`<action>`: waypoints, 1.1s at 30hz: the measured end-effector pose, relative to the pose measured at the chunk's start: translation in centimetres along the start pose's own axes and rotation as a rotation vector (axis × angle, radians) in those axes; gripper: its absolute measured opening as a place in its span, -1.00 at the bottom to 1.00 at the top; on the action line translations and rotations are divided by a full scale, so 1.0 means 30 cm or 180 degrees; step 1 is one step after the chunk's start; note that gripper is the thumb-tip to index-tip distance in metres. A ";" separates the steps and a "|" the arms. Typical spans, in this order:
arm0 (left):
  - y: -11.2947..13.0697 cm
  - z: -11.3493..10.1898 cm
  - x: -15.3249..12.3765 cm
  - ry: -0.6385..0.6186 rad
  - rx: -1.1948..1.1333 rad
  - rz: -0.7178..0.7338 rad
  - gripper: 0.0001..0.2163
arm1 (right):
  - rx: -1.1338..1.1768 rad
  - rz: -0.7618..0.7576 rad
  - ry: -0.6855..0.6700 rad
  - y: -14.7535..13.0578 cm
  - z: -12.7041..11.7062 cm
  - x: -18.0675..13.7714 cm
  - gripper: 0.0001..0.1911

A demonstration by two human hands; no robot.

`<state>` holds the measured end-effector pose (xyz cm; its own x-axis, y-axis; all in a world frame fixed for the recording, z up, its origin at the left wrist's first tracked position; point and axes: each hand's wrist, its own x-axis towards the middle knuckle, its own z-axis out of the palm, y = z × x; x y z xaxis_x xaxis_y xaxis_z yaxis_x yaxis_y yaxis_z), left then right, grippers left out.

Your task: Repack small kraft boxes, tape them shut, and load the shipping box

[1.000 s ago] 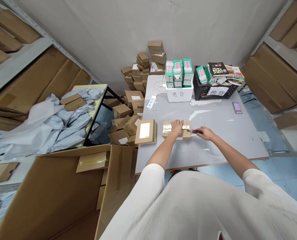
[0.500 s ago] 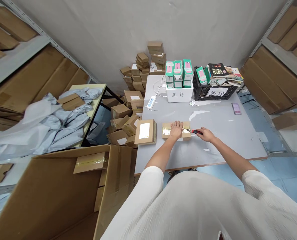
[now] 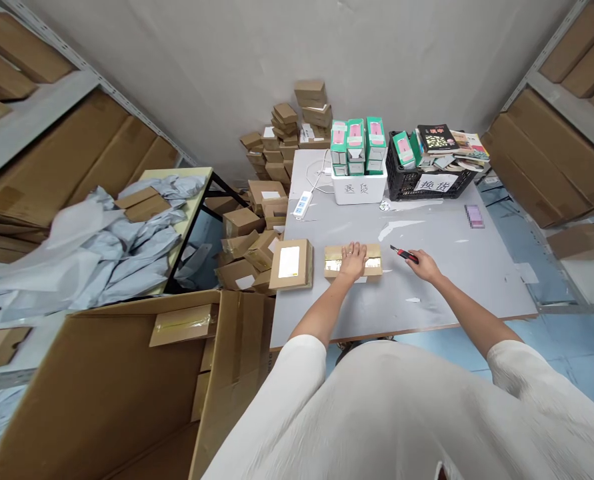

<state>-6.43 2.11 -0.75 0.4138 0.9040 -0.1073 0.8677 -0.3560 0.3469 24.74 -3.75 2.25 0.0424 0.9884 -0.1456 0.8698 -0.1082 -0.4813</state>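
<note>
A small brown cardboard box (image 3: 333, 253) with clear tape and a white label strip lies on the grey table. My left hand (image 3: 353, 259) rests flat on its top, fingers stretched toward the far edge. Just right of the box, apart from it, my right hand (image 3: 425, 267) is closed round a red and black utility knife (image 3: 405, 254). The blade tip points up and left, above the tabletop. Left of the taped box sits another cardboard box (image 3: 303, 265) with a white label on top.
Toward the back of the table (image 3: 327, 227) stand a white bin (image 3: 359, 190) of green and pink boxes and a black crate (image 3: 397, 183) with books. A power strip (image 3: 303, 205) lies at the left. A large open carton (image 3: 229, 333) stands front left, with piled boxes (image 3: 241, 222) behind.
My right hand has drawn the utility knife away from the taped box, to the right and slightly back. The left hand remains on the box.
</note>
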 end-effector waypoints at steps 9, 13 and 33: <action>-0.068 -0.052 -0.089 0.0137 -0.0166 -0.0104 -0.43 | 0.0284 -0.0166 -0.0146 -0.088 0.058 0.039 -0.62; -0.148 -0.071 -0.166 0.0187 -0.0096 -0.0249 -0.39 | 0.0349 -0.0199 -0.0146 -0.118 0.086 0.059 -0.61; -0.171 -0.039 -0.269 -0.0022 0.0075 -0.0387 -0.34 | -0.0370 0.1917 -0.0048 0.376 0.219 0.051 -0.58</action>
<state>-14.53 -3.08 -0.58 0.3070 0.9392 -0.1536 0.9178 -0.2495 0.3090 31.40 -4.16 -9.08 0.5369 0.7556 -0.3752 0.7432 -0.6341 -0.2134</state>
